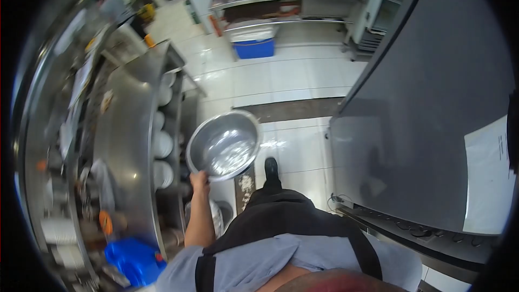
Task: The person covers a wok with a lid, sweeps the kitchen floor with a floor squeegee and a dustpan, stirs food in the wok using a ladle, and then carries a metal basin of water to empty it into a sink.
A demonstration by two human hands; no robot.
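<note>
My left hand (pixel 199 179) is closed on the near left rim of a large round metal bowl (pixel 224 143). The bowl hangs over the floor beside the left steel counter, its shiny inside facing up. No solid contents can be made out in it. My right hand does not show. Below my left forearm, a bucket-like container is partly hidden.
Along the left runs a steel counter (pixel 127 130) with stacked white dishes (pixel 162 144) beneath and a blue container (pixel 132 259). A large grey panel (pixel 416 113) stands right. Ahead are a metal table with pots, a blue box (pixel 254 48) and, far left, people.
</note>
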